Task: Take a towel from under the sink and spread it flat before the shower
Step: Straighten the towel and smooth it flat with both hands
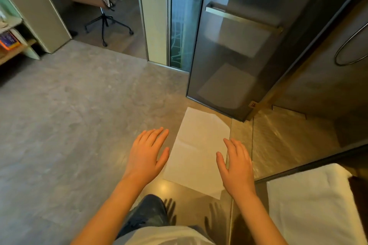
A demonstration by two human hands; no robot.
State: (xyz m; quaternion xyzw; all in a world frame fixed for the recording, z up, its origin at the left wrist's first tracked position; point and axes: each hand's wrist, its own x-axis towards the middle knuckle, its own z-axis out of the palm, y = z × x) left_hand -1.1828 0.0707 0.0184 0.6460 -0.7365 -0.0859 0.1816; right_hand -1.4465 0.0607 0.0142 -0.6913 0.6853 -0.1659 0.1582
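Hovering grips (146, 155) (237, 167) (splayed, empty) above towel (199, 141)

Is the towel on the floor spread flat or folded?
Spread flat: the towel lies as one smooth sheet, only crease lines showing.

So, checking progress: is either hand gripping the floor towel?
No: left hand and right hand show straight fingers, holding nothing; floor towel lies flat.

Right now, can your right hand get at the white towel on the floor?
Probably yes. The right hand is open and hovers over the right edge of the towel, with nothing between them. The glass shower door stands beyond the towel's far end, clear of the way down.
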